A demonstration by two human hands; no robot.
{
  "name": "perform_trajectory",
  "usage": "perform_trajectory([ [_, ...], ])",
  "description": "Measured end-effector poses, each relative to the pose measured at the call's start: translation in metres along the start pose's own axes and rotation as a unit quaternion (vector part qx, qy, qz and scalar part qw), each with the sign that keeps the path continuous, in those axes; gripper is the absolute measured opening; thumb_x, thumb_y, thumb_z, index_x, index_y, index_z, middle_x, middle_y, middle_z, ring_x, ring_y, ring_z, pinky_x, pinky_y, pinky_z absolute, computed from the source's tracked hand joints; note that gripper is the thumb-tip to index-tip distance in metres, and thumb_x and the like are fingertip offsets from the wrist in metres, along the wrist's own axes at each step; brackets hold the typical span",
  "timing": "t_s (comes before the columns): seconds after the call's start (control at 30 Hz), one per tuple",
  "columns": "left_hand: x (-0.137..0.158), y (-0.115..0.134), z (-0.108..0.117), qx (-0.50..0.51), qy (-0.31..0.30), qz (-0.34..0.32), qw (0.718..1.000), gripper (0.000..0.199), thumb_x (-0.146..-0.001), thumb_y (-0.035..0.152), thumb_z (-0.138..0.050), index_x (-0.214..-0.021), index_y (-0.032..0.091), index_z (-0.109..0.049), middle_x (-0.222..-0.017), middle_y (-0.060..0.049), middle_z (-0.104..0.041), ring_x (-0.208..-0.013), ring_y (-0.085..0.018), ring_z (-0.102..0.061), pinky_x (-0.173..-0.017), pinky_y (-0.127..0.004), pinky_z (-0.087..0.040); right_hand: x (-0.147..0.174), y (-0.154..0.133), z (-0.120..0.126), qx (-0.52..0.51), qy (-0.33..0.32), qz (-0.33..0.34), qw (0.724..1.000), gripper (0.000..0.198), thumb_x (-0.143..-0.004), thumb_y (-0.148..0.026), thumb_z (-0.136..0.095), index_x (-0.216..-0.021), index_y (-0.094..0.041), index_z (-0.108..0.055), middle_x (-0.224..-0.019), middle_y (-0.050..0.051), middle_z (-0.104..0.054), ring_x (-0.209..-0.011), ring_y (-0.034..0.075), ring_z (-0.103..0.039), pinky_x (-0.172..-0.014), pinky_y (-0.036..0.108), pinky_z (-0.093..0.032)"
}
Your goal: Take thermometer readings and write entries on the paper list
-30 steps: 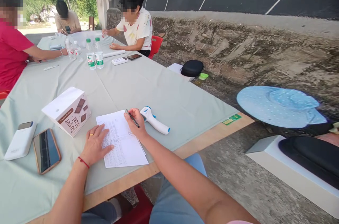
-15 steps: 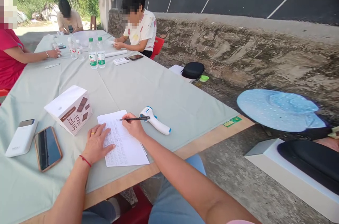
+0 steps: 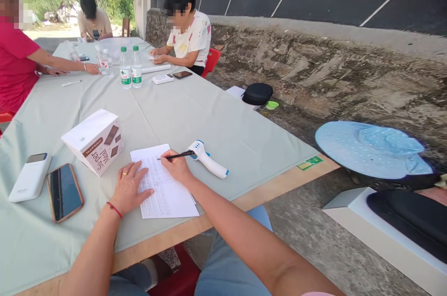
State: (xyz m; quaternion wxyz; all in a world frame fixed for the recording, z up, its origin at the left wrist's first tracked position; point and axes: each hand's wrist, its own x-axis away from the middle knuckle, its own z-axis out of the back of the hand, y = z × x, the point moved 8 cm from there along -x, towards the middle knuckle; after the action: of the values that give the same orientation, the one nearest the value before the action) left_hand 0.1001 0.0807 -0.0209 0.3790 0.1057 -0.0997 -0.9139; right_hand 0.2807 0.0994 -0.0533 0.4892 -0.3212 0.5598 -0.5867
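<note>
My right hand [image 3: 177,165] is closed around a black pen [image 3: 181,154], its tip on a white sheet of paper [image 3: 174,200] with rows of handwriting. My left hand [image 3: 131,186] lies with fingers spread over the left edge of the sheet, a ring on one finger and a red string at the wrist. A white infrared thermometer [image 3: 209,161] rests just right of the pen. Left of the paper stands a white and brown box [image 3: 99,142]. Farther left are a phone [image 3: 65,192] in a brown case and a white power bank [image 3: 30,178].
Two water bottles [image 3: 131,68] with green caps stand farther up the cloth-covered table [image 3: 167,112]. Beyond them lie a white device [image 3: 162,79] and a dark phone [image 3: 182,74]. Several people sit around. A blue hat [image 3: 370,149] and black cases [image 3: 257,94] are at the right.
The person in red at the left has stretched an arm across toward the clear bottles. My view has shifted slightly. My left hand stays on the paper, and the pen has tilted a little.
</note>
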Motion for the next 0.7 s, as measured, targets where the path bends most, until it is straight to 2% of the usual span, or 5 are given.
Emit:
perform_trajectory([
  [0.7,0.0003,-0.0001,0.0001,0.006,-0.004,0.000,1.000,0.055,-0.080,0.045,-0.066,-0.129,0.023,-0.054,-0.145,-0.014,-0.046,-0.133,-0.036,-0.039,-0.106,-0.057,-0.031,0.0016,-0.0007,0.0016,0.013,0.004,0.004,1.000,0.010,-0.068,-0.032,-0.053,-0.065,-0.022,-0.055,-0.060,-0.002,-0.057,-0.057,0.015,-0.049,-0.055,0.027,-0.040],
])
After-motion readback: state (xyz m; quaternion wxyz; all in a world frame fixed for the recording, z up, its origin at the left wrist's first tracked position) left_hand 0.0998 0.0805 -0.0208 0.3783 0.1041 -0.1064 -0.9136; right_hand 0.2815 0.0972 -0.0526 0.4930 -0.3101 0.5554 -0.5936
